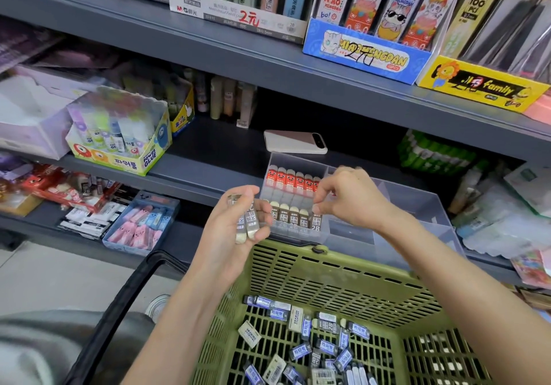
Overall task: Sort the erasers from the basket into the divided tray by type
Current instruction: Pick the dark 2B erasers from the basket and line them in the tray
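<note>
A clear divided tray [417, 205] stands on the grey shelf. Its left compartment holds a row of red-sleeved erasers [290, 180] behind a row of brown-sleeved erasers [293, 219]. My left hand [238, 229] grips a few brown-sleeved erasers [249, 223] just left of the tray. At the right end of the brown row, my right hand [346, 198] pinches a brown-sleeved eraser [316, 220] with its fingertips. Below, a green basket [328, 274] holds several loose erasers [322, 343] with blue, black and white sleeves.
A white phone [295, 142] lies on the shelf behind the tray. A glue display box [119, 134] stands to the left, and a blue box of pink and blue erasers [143, 223] sits on the lower shelf. The basket's black handle [119, 310] hangs down at the left.
</note>
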`<state>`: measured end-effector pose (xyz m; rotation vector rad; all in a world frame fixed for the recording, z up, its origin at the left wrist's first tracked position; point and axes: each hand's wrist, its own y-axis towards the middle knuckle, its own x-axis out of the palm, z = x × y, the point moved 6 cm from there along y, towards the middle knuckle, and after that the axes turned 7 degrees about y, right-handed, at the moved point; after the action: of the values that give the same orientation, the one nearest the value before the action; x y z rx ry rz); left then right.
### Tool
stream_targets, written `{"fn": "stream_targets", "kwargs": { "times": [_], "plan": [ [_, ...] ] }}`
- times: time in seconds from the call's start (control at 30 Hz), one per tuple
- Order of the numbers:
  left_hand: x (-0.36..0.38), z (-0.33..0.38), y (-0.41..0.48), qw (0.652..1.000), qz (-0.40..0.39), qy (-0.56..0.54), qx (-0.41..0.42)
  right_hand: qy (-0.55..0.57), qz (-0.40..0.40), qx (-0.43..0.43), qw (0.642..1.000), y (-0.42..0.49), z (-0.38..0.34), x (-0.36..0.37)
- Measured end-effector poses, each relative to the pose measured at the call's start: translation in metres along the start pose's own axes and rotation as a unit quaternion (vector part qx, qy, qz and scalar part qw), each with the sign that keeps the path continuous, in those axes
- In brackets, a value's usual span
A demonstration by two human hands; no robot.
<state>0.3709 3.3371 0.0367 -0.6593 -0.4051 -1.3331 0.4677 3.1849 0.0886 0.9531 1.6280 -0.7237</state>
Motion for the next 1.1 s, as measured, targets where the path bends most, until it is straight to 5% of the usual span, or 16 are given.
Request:
{"fn": "stream_targets", "kwargs": {
  "times": [0.5,0.63,0.77,1.1],
  "plan": [
    [0.000,0.000,0.003,0.997,-0.020,-0.069,0.000,-0.156,-0.023,-0.072,0.985,-0.009,-0.007,0.020],
    [0.003,-0.001,0.003,0.995,-0.042,-0.085,0.001,-0.025,0.070,-0.038,0.996,-0.016,-0.013,-0.002],
    [0.003,0.000,0.004,0.996,-0.058,-0.066,0.030,0.298,0.004,-0.037,0.954,-0.029,-0.050,-0.004],
    [0.008,0.000,0.002,0.992,-0.082,-0.071,0.057,0.406,-0.038,0.049,0.912,-0.030,-0.077,0.030]
  ]
}}
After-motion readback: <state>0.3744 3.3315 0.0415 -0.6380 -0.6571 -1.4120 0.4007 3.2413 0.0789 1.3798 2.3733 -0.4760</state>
